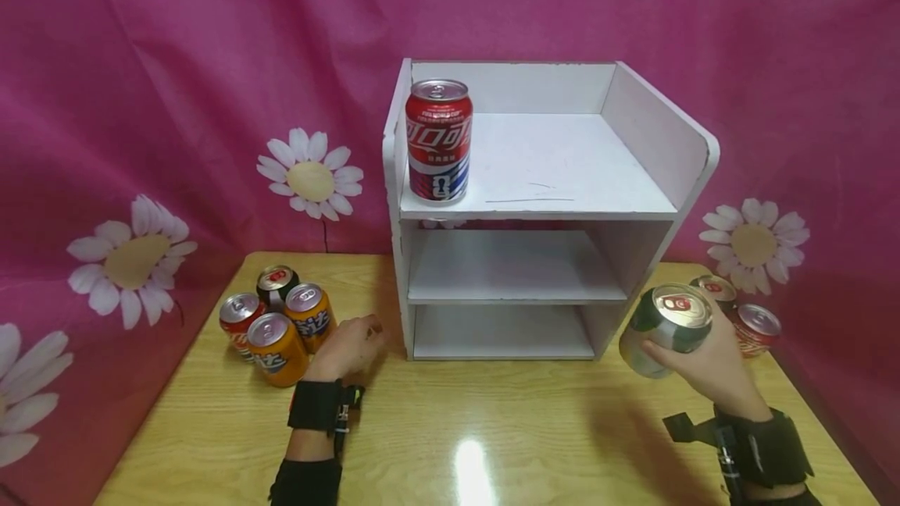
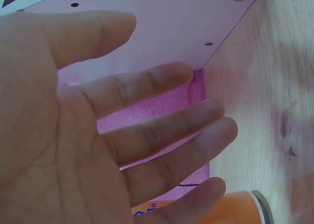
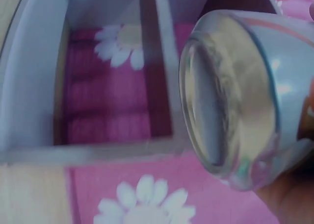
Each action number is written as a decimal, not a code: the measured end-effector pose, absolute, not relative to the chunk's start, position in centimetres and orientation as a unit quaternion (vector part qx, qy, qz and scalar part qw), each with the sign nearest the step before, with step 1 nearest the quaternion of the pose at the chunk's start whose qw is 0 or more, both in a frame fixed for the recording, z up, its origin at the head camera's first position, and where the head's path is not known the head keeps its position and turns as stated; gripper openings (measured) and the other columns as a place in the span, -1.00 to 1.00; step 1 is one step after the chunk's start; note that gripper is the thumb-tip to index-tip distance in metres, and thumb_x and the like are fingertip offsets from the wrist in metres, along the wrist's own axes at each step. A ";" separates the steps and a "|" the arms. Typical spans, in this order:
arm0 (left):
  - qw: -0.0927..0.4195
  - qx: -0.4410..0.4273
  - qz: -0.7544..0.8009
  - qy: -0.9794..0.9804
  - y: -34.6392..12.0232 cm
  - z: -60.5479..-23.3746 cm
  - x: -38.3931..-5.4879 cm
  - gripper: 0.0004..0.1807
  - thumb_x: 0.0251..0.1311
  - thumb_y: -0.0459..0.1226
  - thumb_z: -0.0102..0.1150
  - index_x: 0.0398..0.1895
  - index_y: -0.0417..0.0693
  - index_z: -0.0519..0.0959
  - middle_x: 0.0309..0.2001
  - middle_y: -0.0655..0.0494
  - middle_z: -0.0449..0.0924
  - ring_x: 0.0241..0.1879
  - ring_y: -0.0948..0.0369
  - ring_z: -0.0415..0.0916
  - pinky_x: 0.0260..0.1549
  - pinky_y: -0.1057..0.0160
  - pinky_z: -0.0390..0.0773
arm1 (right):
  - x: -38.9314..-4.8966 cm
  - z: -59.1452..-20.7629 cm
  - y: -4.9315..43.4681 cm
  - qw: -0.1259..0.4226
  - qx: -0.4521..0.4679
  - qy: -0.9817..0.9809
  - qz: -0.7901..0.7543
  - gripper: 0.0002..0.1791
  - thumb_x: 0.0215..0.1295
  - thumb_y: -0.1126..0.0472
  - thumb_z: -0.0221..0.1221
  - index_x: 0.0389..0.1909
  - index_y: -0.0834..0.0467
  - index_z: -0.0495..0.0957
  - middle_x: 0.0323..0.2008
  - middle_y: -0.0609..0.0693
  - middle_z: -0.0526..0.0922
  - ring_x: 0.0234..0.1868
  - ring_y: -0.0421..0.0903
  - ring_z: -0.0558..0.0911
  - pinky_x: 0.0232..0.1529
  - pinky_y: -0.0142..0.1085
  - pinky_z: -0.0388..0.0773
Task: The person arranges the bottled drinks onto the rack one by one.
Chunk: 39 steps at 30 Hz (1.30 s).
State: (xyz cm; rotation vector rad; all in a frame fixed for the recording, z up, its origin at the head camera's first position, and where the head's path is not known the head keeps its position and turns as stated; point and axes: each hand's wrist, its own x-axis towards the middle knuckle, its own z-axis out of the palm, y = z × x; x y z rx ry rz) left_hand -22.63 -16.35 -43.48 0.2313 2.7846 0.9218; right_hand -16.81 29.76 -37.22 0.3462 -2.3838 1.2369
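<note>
r. hand (image 1: 720,369): fingers wrapped round green can (image 1: 650,338), thumb across its near side. can is held up off table (image 1: 534,420), tab end up & slightly tilted, by front r. corner of shelf unit (image 1: 562,162). r. wrist view blurred; shows can's other end.

l. hand (image 1: 351,346): released, holding nothing; l. wrist view has fingers extended & spread, palm showing. located betw. shelf unit & l. group of cans, nearest rear orange can (image 1: 309,318); contact w/ it: cannot tell.

l. group, all upright on table, close together: rear orange can, front orange can (image 1: 277,358), l. red can (image 1: 239,322), dark can (image 1: 276,283) at back.

r. side: r. red can (image 1: 757,326) & another can (image 1: 713,287) beyond r. hand, both partly hidden.

top shelf: tall red can (image 1: 439,147) upright at l. end, nr. front edge. backdrop: pink cloth (image 1: 527,6) w/ white flowers.
</note>
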 end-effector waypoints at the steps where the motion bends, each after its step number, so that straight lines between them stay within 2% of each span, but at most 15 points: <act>1: 0.099 0.078 0.312 0.942 -16.3 -43.5 -22.7 -0.61 0.35 -0.18 -0.01 0.11 -0.26 0.48 -0.02 -0.12 0.56 -0.08 0.04 0.49 -0.04 -0.05 0.46 | -16.9 -37.0 29.5 0.215 0.132 -0.858 0.448 -0.13 -0.24 0.53 0.41 0.21 0.28 0.28 -0.10 -0.32 0.43 -0.13 -0.39 0.45 -0.18 -0.63 0.37; 7: 0.097 0.083 0.313 0.941 -16.3 -43.4 -22.8 -0.62 0.35 -0.19 -0.01 0.09 -0.26 0.49 -0.04 -0.12 0.57 -0.09 0.04 0.50 -0.05 -0.05 0.48 | -17.5 -35.6 27.9 0.202 0.191 -0.816 0.508 -0.15 -0.29 0.67 0.33 0.15 0.14 0.40 -0.07 -0.26 0.53 -0.08 -0.33 0.51 -0.11 -0.57 0.41; 12: 0.098 0.083 0.311 0.942 -16.2 -43.4 -22.8 -0.60 0.35 -0.17 -0.02 0.11 -0.26 0.48 -0.02 -0.13 0.57 -0.07 0.02 0.50 -0.04 -0.05 0.47 | -17.8 -34.2 26.7 0.183 0.244 -0.792 0.528 -0.12 -0.29 0.67 0.31 0.17 0.06 0.38 -0.04 -0.21 0.54 -0.03 -0.30 0.51 -0.08 -0.57 0.41; 14: 0.099 0.083 0.312 0.941 -16.2 -43.3 -22.8 -0.59 0.35 -0.16 -0.02 0.12 -0.27 0.47 -0.01 -0.14 0.56 -0.05 0.01 0.49 -0.03 -0.06 0.46 | -18.1 -33.6 26.2 0.163 0.287 -0.761 0.558 -0.14 -0.29 0.69 0.28 0.18 0.17 0.36 -0.01 -0.09 0.57 0.00 -0.23 0.53 -0.05 -0.51 0.43; 19: 0.101 0.080 0.315 0.940 -16.3 -43.3 -22.7 -0.58 0.35 -0.18 -0.01 0.15 -0.27 0.46 0.03 -0.15 0.54 0.00 -0.01 0.48 0.01 -0.08 0.43 | -18.6 -31.6 24.9 0.117 0.343 -0.724 0.587 -0.16 -0.25 0.68 0.28 0.19 0.24 0.31 0.01 -0.01 0.59 0.03 -0.17 0.54 -0.02 -0.47 0.44; 22: 0.099 0.080 0.314 0.941 -16.3 -43.4 -22.7 -0.58 0.35 -0.19 -0.01 0.15 -0.27 0.45 0.03 -0.15 0.54 0.01 -0.02 0.47 0.02 -0.08 0.43 | -18.7 -30.3 24.3 0.111 0.340 -0.728 0.585 -0.17 -0.23 0.65 0.29 0.18 0.18 0.32 0.00 -0.05 0.58 0.01 -0.20 0.53 -0.03 -0.48 0.45; 29: 0.099 0.092 0.316 0.939 -16.2 -43.4 -22.7 -0.58 0.36 -0.19 -0.02 0.15 -0.28 0.45 0.03 -0.16 0.54 0.03 -0.05 0.47 0.04 -0.08 0.42 | -19.6 -27.8 23.1 0.104 0.378 -0.692 0.606 -0.29 -0.22 0.66 0.26 0.11 0.38 0.39 -0.06 0.15 0.61 -0.02 -0.07 0.58 -0.02 -0.38 0.48; 35: 0.091 0.096 0.312 0.941 -16.3 -43.4 -22.7 -0.58 0.35 -0.19 -0.02 0.15 -0.30 0.45 0.03 -0.17 0.54 0.04 -0.06 0.46 0.03 -0.08 0.42 | -20.7 -25.8 22.2 0.130 0.353 -0.708 0.598 -0.31 -0.19 0.54 0.33 0.09 0.20 0.44 -0.08 0.04 0.59 -0.04 -0.12 0.53 -0.01 -0.41 0.42; 39: 0.089 0.098 0.308 0.942 -16.4 -43.4 -22.7 -0.59 0.35 -0.21 -0.02 0.14 -0.31 0.46 0.02 -0.18 0.54 0.04 -0.06 0.47 0.04 -0.08 0.42 | -21.4 -24.5 21.5 0.127 0.362 -0.692 0.611 -0.35 -0.16 0.48 0.37 0.07 0.26 0.44 -0.11 0.14 0.60 -0.07 -0.05 0.55 -0.01 -0.36 0.43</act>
